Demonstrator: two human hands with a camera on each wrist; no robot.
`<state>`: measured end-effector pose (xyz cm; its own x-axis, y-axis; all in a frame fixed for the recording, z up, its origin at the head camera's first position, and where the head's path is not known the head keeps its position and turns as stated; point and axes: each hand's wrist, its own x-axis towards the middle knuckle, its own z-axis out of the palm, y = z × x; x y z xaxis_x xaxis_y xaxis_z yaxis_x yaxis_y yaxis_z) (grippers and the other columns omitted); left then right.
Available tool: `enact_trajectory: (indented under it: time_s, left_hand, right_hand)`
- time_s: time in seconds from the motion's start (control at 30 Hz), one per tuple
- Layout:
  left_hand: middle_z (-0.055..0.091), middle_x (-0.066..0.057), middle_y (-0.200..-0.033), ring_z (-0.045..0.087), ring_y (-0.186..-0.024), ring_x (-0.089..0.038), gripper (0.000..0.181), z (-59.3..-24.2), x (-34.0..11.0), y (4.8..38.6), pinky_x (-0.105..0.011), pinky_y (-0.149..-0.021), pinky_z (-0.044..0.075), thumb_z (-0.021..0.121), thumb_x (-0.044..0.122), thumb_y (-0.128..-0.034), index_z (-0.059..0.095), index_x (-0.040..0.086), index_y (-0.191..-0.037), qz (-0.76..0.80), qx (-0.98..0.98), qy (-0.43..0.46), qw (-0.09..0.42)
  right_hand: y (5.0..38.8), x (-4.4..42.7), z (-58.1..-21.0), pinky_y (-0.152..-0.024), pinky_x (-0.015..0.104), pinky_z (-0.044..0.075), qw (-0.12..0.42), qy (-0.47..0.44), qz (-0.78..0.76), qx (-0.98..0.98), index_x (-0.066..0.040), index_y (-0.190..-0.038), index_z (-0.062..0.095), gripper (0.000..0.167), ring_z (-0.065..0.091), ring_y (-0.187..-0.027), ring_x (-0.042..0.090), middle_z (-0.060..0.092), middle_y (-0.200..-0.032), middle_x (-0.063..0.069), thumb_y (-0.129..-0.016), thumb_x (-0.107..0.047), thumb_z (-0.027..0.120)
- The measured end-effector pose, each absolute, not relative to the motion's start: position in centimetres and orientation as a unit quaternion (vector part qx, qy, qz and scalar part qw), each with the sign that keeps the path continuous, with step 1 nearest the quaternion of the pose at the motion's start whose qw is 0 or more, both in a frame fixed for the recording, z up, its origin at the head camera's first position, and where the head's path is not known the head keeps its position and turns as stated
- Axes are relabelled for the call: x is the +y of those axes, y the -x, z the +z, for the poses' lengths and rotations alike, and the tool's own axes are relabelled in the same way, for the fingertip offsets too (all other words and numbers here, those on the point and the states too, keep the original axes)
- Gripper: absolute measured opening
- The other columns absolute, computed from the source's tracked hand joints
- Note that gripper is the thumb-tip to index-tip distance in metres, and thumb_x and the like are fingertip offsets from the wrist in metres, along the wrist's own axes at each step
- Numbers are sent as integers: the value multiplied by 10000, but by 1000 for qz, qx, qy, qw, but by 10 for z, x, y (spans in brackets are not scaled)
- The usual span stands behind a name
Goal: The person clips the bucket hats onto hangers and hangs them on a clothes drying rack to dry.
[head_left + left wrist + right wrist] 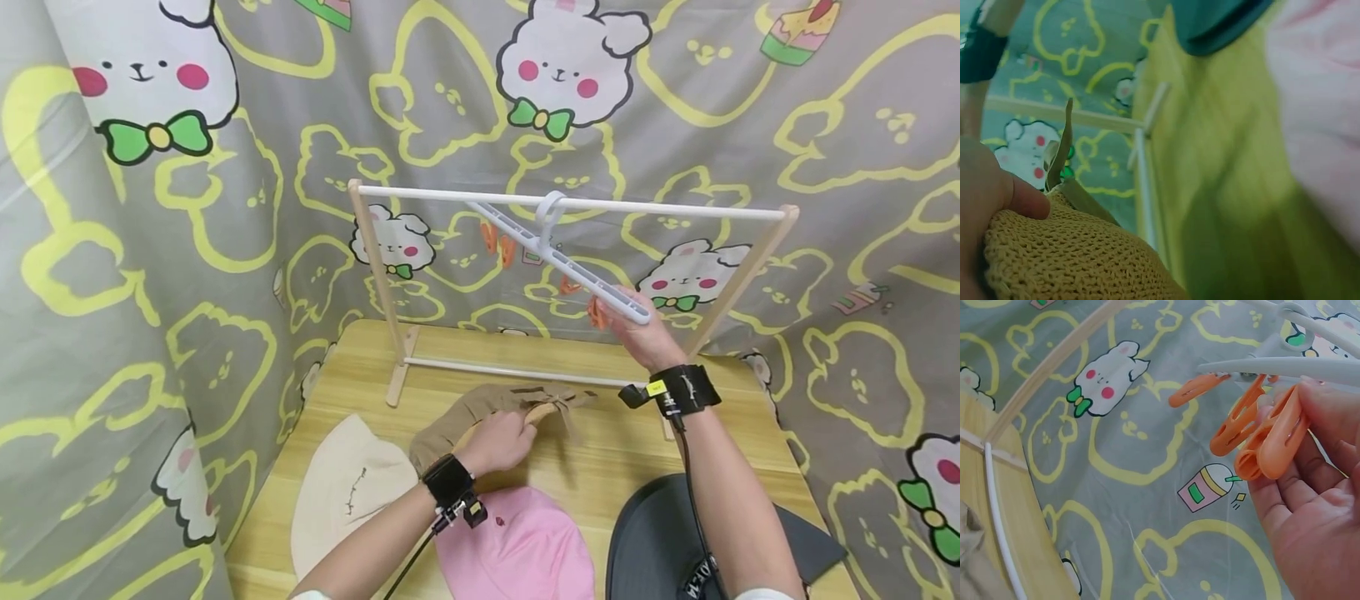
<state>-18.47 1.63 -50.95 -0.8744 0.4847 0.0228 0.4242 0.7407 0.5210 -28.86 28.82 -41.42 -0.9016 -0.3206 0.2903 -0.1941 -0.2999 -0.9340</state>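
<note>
My left hand (498, 446) grips the edge of a brown sun hat (459, 417) with a tied ribbon, held above the table. In the left wrist view, the thumb lies on its tan woven surface (1079, 256). A pale grey hanger (577, 271) hangs by its hook from the white top bar (465, 197) of a small rack. At the hanger's near end, my right hand (647, 337) pinches an orange clothespin (1284, 440). Several more clothespins hang along the hanger, one right beside it (1232, 428). Part of the hat is hidden behind the left hand.
On the wooden table (577, 500) lie a cream bucket hat (345, 483) at the left, a pink cap (517, 542) at the front and a black hat (652, 533) at the right. The rack's lower bar (517, 371) runs behind the brown hat. A patterned curtain (247, 167) surrounds the table.
</note>
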Motion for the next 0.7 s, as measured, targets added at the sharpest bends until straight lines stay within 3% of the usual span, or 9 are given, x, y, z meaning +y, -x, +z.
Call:
enact_trajectory:
  time_s: [0.13,0.23,0.3,0.33,0.47,0.53,0.63,0.7]
  left_hand:
    - [426,60,-609,420,-499,-111,402,-493,15,191,-301,-479,378,443,282,-1063,452,208,-668,306,921,-223,92]
    - [462,55,-636,448,-526,-118,393,-482,15,198,-307,-517,400,421,331,-1079,514,205,-719,289,927,-224,82]
    - [464,39,-639,456,-537,-138,383,-475,16,202,-321,-537,415,411,336,-1088,689,180,-876,280,927,-236,76]
    - [460,40,-639,453,-542,-141,385,-473,17,205,-324,-548,416,409,343,-1087,702,181,-897,281,927,-237,78]
    - [420,47,-586,395,-491,-132,413,-466,23,214,-320,-511,400,399,343,-1082,713,193,-859,323,908,-239,118]
    - [400,65,-563,360,-467,-114,436,-464,24,218,-308,-493,383,383,355,-1079,601,189,-740,335,902,-235,138]
    - [416,48,-564,374,-465,-122,468,-458,24,223,-321,-502,401,349,356,-1087,744,157,-933,325,900,-252,147]
    - [430,24,-570,396,-474,-139,476,-453,23,226,-336,-521,423,308,357,-1101,753,228,-1209,307,901,-269,146]
  right_hand:
    - [287,286,-415,-922,323,437,33,210,-775,595,-70,-975,712,168,597,-872,190,676,-880,48,-1053,-10,576]
    - [285,285,-416,-930,330,431,25,208,-774,598,-73,-976,717,164,600,-881,190,680,-891,49,-1051,-15,584]
    - [285,283,-417,-948,344,419,19,206,-770,603,-77,-963,709,145,602,-895,200,679,-883,46,-1050,-37,600]
    - [285,282,-418,-959,355,410,16,204,-768,607,-79,-958,703,133,605,-900,201,677,-873,44,-1048,-51,610]
    - [284,278,-418,-973,378,393,4,198,-764,615,-83,-956,695,104,615,-906,223,677,-845,45,-1041,-78,636]
    - [284,276,-419,-972,383,381,1,203,-763,614,-72,-968,693,101,610,-908,227,679,-847,55,-1044,-72,628]
    - [284,273,-421,-966,381,366,-1,211,-764,610,-59,-978,693,111,599,-904,216,688,-853,55,-1050,-51,608]
    - [283,272,-422,-973,379,359,-3,214,-768,604,-53,-999,693,115,594,-910,219,697,-868,57,-1052,-31,593]
